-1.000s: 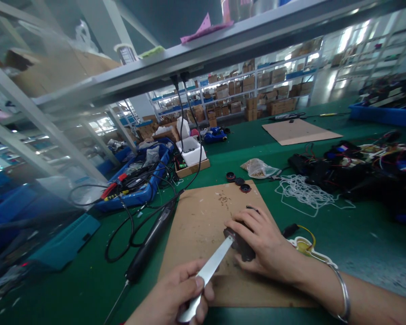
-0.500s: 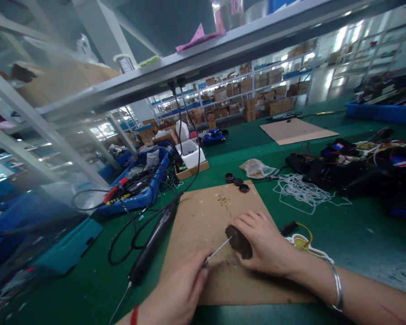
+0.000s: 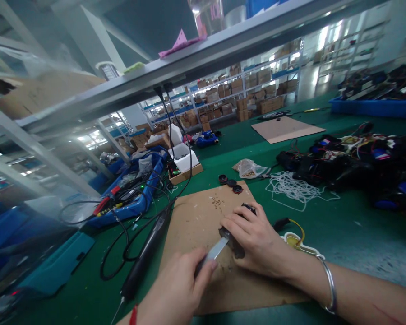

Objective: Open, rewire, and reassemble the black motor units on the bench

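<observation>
In the head view, the left hand (image 3: 186, 277) comes in from the bottom edge, its fingers closed on a flat metal blade (image 3: 219, 248). The thumb lies along the blade, and its far end meets a dark piece (image 3: 236, 247) at the side facing the left hand. That dark piece is in the right hand (image 3: 259, 239), over the cardboard sheet (image 3: 186, 234); the right fingers are curled over its top, bent round it rather than spread (its underside is hidden, so I cannot tell whether it touches the cardboard). A red band (image 3: 133, 314) circles the left wrist and a silver bangle (image 3: 332, 289) the right.

Small brass-coloured bits (image 3: 217, 202) are scattered toward the far part of the cardboard. At its far edge sit three dark round parts (image 3: 237, 189), close together. Past them on the green worktop (image 3: 219, 158) lies a clear bag (image 3: 249, 169) with small brass-coloured pieces inside, and to its right a loose tangle of white cord (image 3: 289, 187), near a heap of black parts (image 3: 341, 174). A white-edged piece (image 3: 294, 240) with a yellow wire lies just beyond the right forearm. Left of the cardboard, a black pen-shaped tool (image 3: 144, 259) slants with its thin shaft toward the bottom edge, near a blue tray (image 3: 145, 203) of cables.
</observation>
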`<state>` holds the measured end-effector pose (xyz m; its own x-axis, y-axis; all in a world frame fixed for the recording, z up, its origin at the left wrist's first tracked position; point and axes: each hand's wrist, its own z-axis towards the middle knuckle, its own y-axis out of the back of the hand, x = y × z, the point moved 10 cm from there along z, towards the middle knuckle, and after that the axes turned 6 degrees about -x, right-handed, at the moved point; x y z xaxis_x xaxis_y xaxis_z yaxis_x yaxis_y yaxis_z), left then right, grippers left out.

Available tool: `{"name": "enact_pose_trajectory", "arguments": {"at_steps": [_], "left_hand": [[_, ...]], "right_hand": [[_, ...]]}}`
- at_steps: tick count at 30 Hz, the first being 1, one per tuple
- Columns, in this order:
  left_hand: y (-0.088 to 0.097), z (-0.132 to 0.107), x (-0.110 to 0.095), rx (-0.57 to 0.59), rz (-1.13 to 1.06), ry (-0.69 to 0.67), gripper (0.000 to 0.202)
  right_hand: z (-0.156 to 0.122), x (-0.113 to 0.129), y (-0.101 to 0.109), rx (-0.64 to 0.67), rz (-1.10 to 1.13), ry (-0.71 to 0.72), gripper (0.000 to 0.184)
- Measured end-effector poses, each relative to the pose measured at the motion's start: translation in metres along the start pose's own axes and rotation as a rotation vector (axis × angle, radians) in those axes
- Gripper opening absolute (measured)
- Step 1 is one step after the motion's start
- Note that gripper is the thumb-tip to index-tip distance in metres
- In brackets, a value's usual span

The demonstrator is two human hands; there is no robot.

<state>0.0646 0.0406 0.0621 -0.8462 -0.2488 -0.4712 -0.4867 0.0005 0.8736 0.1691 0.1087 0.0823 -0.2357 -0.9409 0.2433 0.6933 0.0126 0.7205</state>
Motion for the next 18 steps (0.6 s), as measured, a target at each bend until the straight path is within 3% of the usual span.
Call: {"name": "enact_pose_trajectory", "arguments": {"at_steps": [4, 8, 13, 18], "left_hand": [[0.014, 0.0, -0.02, -0.179, 0.359, -0.211, 0.029], [0.013, 0.002, -0.03, -0.194, 0.514, -0.363, 0.031], [0.016, 0.015, -0.013, -0.018, 0.472, -0.267, 0.03], [0.016, 0.027, 0.003, 0.132, 0.188, -0.145, 0.033]], "right_hand": [[0.002, -0.007, 0.005, 0.004, 0.029, -0.071, 0.038], [0.003, -0.01, 0.001, 0.081, 0.07, -0.122, 0.029], [0.0, -0.013, -0.009, 0.152, 0.143, -0.172, 0.033], [0.002, -0.023, -0.008, 0.126, 0.178, -0.194, 0.039]]}}
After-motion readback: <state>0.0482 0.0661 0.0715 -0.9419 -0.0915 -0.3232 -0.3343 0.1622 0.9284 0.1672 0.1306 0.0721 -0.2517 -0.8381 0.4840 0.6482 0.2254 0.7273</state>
